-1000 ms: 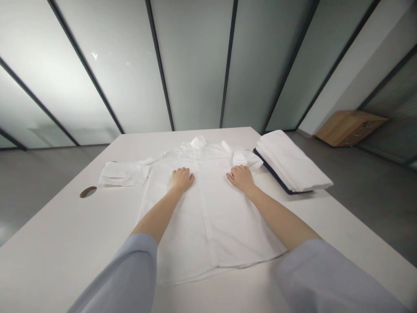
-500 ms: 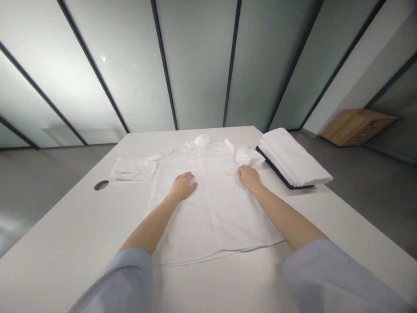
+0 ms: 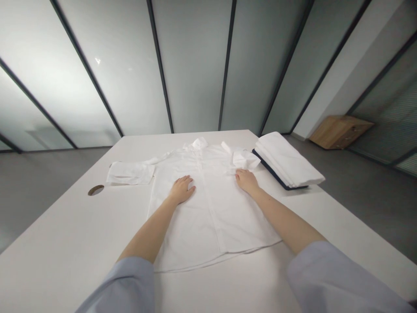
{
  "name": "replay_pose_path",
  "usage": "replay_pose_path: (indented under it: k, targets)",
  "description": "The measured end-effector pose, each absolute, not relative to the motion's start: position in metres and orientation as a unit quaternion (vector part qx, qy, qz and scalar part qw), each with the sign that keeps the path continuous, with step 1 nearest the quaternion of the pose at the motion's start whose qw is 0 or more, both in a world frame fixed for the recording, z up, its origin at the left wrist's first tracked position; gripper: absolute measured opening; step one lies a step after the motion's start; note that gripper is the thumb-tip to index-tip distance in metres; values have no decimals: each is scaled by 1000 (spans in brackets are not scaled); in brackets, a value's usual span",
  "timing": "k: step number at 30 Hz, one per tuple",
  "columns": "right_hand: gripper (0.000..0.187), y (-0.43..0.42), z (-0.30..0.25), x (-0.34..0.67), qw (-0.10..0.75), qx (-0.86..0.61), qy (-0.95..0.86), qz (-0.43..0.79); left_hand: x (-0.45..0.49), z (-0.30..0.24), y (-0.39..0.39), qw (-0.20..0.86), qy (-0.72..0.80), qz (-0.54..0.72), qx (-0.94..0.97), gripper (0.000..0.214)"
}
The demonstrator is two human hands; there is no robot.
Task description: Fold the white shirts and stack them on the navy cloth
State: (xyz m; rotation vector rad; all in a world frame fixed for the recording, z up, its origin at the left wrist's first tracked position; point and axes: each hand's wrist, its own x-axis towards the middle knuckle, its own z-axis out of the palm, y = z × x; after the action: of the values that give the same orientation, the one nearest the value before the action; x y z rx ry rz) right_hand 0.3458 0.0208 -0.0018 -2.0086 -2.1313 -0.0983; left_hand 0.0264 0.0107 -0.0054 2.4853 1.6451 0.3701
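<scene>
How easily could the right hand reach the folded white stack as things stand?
Probably easily: the right hand rests on the shirt close to the stack, and nothing appears to stand between them. The bunched fabric lies farther up, seemingly off that path.

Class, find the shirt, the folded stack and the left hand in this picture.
shirt (image 3: 195,230), head view, on the front panel
folded stack (image 3: 286,160), head view, on its top
left hand (image 3: 181,189), head view, on its back
</scene>
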Motion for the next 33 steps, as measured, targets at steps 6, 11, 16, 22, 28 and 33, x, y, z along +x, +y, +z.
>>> replay_pose_path:
  k: [6,11,16,22,28,33]
  targets:
    - [42,31,28,300,305,-667,-678,53,26,-7,14,140,533,217,806,44]
    - [39,-14,44,243,310,-368,-832,276,15,-9,18,338,484,380,712,65]
    - [31,-29,27,257,266,-387,-867,169,11,-6,19,356,495,365,704,66]
    - [29,-12,-8,299,374,-513,-758,147,23,-3,15,218,575,232,754,45]
    - [26,1,-8,315,533,-577,-565,252,8,20,11,503,481,413,587,59]
    - [24,5,-8,317,581,-578,-508,264,-17,38,11,591,411,478,504,75]
